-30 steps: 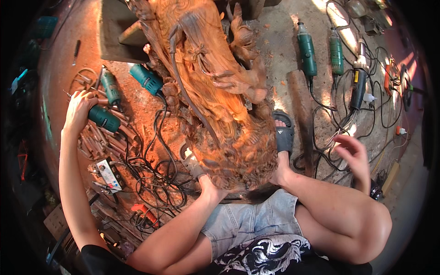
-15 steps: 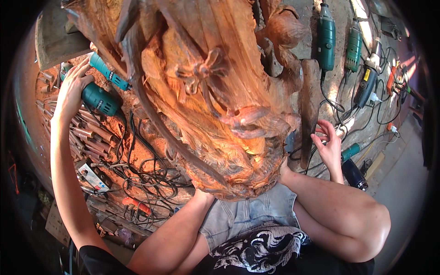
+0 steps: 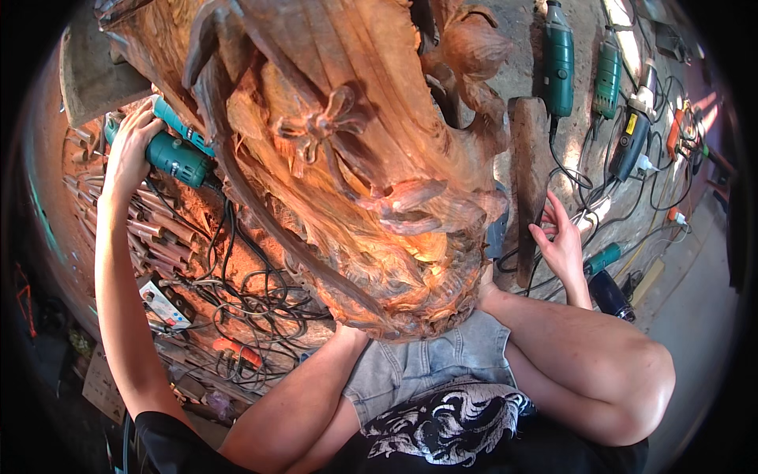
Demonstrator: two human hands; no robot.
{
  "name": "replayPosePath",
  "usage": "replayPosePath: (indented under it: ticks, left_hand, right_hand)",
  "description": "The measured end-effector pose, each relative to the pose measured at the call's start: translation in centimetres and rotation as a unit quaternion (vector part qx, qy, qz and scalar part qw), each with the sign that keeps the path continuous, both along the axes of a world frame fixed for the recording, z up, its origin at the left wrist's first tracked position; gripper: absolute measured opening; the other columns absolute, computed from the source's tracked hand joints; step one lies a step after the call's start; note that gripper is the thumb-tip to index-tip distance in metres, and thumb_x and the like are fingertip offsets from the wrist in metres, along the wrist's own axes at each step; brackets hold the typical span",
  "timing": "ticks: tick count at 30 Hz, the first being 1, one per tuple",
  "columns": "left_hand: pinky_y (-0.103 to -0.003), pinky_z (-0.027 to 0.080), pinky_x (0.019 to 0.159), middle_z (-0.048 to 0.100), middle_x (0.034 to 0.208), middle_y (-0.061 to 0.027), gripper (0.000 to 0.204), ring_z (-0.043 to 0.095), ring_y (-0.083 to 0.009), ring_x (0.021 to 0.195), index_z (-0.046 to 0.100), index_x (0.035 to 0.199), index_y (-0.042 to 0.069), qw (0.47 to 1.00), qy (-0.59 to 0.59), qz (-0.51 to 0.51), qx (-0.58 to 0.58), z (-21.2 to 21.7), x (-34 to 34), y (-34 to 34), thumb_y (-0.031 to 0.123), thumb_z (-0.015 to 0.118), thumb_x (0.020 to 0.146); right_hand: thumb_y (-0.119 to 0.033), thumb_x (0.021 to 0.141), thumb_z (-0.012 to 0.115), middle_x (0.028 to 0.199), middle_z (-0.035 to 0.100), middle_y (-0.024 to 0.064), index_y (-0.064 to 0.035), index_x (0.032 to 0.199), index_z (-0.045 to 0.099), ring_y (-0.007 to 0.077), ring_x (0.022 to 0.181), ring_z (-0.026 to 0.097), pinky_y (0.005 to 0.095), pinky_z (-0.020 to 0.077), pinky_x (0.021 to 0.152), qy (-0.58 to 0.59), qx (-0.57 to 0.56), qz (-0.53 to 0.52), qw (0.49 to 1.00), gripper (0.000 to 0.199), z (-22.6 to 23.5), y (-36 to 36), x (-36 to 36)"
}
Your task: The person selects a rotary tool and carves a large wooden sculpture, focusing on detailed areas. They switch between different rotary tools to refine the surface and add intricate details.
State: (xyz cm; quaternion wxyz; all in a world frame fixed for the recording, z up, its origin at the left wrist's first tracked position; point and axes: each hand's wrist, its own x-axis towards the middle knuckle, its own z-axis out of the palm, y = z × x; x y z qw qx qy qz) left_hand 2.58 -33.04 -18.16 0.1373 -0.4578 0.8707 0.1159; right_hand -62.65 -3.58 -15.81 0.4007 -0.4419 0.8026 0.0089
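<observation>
A large reddish-brown wood carving [image 3: 339,189] with a raised flower and curling stems stands between my legs. At the far left, my left hand [image 3: 130,150] has its fingers wrapped over a green die grinder [image 3: 180,160], whose cord trails down. A lighter teal tool [image 3: 183,126] lies right beside it, partly behind the carving. On the right, my right hand [image 3: 560,241] is empty, its fingers apart and slightly bent. Its fingertips are close to a long dark wooden plank [image 3: 527,189]; whether they touch it, I cannot tell.
Several carving chisels [image 3: 154,229] lie in sawdust at left, above tangled black cords [image 3: 257,296] and a white control box [image 3: 163,304]. Further right are two green grinders [image 3: 558,71], a dark tool with a yellow label [image 3: 629,142], and a dark flask-like cylinder [image 3: 609,296].
The carving has shifted a little left and upward in view. My left hand and the grinder have moved slightly to the right. My right hand has shifted slightly left.
</observation>
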Motion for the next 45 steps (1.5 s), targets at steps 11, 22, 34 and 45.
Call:
replayPosePath:
  ticks: [11, 22, 34, 45]
  left_hand:
    - [-0.047, 0.029, 0.122, 0.05, 0.149, -0.0194, 0.056, 0.04, -0.0331, 0.147, 0.058, 0.134, 0.003, 0.988, -0.04, -0.084, -0.12, -2.5, 2.7, 1.6, -0.003, 0.057, 0.078]
    - [-0.051, 0.034, 0.118, 0.057, 0.136, -0.0221, 0.04, 0.049, -0.0417, 0.131, 0.061, 0.13, 0.001, 0.994, -0.063, -0.01, -0.092, -4.8, 7.1, 3.1, 0.009, 0.056, 0.091]
    - [-0.045, 0.049, 0.093, 0.065, 0.106, -0.0169, 0.031, 0.061, -0.0386, 0.103, 0.068, 0.117, 0.002, 0.988, 0.028, 0.139, 0.055, 4.2, 7.4, 5.9, 0.001, 0.064, 0.086]
    - [-0.043, 0.053, 0.095, 0.067, 0.119, -0.0179, 0.03, 0.065, -0.0367, 0.111, 0.071, 0.112, 0.004, 0.965, 0.023, 0.259, 0.023, 12.8, -5.1, 19.5, -0.006, 0.069, 0.084]
  right_hand:
    - [-0.01, 0.087, 0.078, 0.127, 0.069, 0.0263, -0.0117, 0.157, 0.043, 0.0271, 0.095, 0.076, 0.0369, 0.0613, 0.082, 0.001, -0.006, 0.014, 1.0, 0.079, -0.1, 0.1, 0.1]
    - [-0.009, 0.087, 0.079, 0.128, 0.068, 0.027, -0.0098, 0.156, 0.044, 0.0224, 0.092, 0.075, 0.0355, 0.0598, 0.085, 0.0, -0.003, 0.011, 1.0, 0.078, -0.2, 0.6, -0.2]
    - [-0.017, 0.081, 0.085, 0.116, 0.072, 0.0256, -0.0012, 0.149, 0.052, 0.0274, 0.085, 0.077, 0.0351, 0.0616, 0.072, 0.023, -0.005, 0.016, 1.0, 0.077, -1.1, 0.0, -0.3]
    - [-0.027, 0.076, 0.089, 0.087, 0.072, 0.0235, 0.0049, 0.139, 0.06, 0.03, 0.065, 0.072, 0.0391, 0.0568, 0.065, 0.039, 0.0, 0.047, 0.998, 0.076, -1.1, -2.5, 0.1]
